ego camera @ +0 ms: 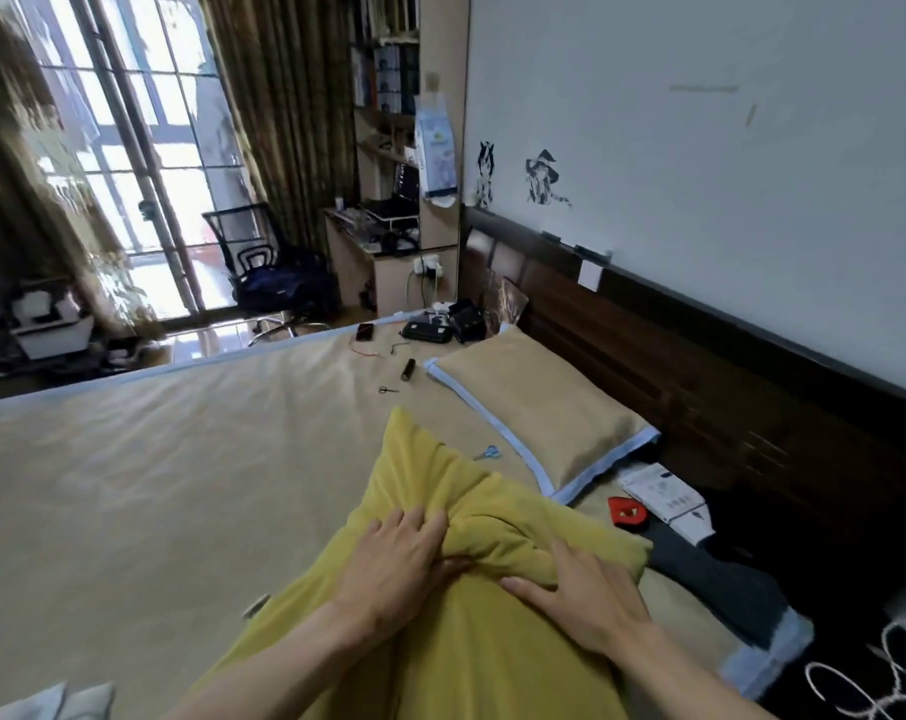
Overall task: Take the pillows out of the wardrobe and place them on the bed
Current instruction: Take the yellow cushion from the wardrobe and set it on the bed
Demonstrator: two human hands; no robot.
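Observation:
A mustard-yellow pillow point(440, 511) is held over the near part of the bed point(180, 459), bunched up in the middle. My left hand point(393, 569) grips its folds from the left and my right hand point(580, 595) grips them from the right. A tan pillow with a light-blue border point(539, 413) lies flat at the head of the bed by the dark headboard point(674, 366). The wardrobe is out of view.
On the bed lie small blue scissors point(488, 452), a dark tube point(407, 370), a phone point(365, 332) and black boxes point(440, 324). A red object point(626, 510), papers point(666, 493) and dark cloth point(721, 574) sit by the headboard. A desk and an office chair point(263, 272) stand beyond.

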